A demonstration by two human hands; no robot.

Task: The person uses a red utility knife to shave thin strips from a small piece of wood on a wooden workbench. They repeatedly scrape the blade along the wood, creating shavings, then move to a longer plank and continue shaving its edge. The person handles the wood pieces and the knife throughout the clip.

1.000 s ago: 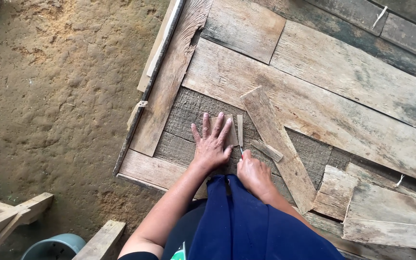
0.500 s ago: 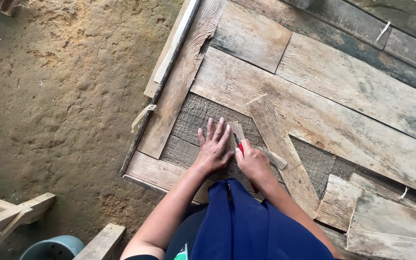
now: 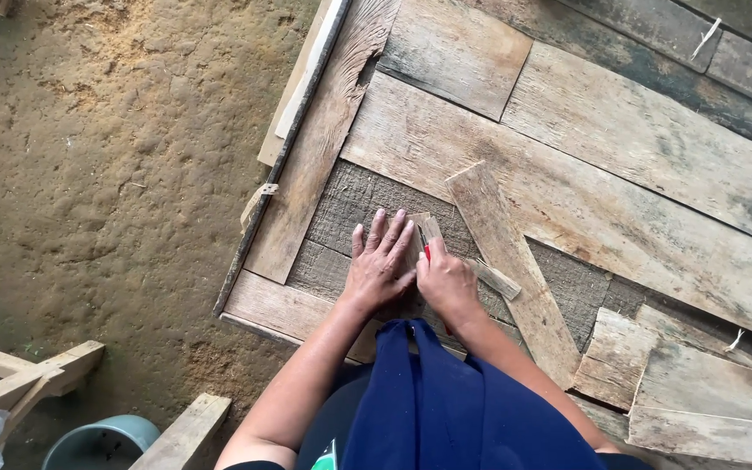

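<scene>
My left hand (image 3: 380, 261) lies flat, fingers spread, on a small wooden strip (image 3: 429, 228) that rests on a dark weathered board (image 3: 341, 218). Close beside it, my right hand (image 3: 447, 285) is closed around a thin red tool (image 3: 426, 252), its tip against the strip. A narrow loose plank (image 3: 506, 261) runs diagonally just to the right of both hands. My blue garment (image 3: 446, 409) hides the boards nearest to me.
Wide pale planks (image 3: 620, 165) make up a rough platform to the right. A long thin slat (image 3: 306, 87) lines its left edge, with sandy ground (image 3: 97, 174) beyond. A wooden frame (image 3: 19, 383) and a blue-grey bucket (image 3: 97, 439) stand at the lower left.
My right hand has moved up next to the left hand and the red tool now shows in it. The left hand stays flat on the strip.
</scene>
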